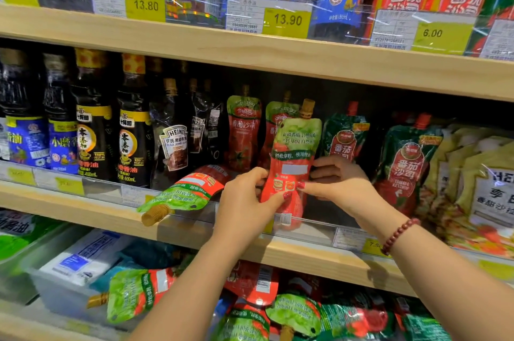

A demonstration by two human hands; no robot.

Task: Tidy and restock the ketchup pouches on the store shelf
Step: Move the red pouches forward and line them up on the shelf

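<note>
Both hands grip one red and green ketchup pouch (294,157) that stands upright at the front of the middle shelf, its back label facing me. My left hand (244,201) pinches its left side and my right hand (336,182) its right side. Two matching pouches (244,132) stand upright behind it. Another pouch (186,196) lies on its side to the left, its gold cap hanging over the shelf edge. Several more pouches (278,310) lie piled below the shelf.
Dark sauce bottles (133,129) fill the shelf's left part. Green-topped ketchup pouches (403,162) and pale dressing pouches (484,174) stand to the right. A clear plastic rail (319,226) runs along the wooden shelf edge (167,229). Clear bins (55,271) sit lower left.
</note>
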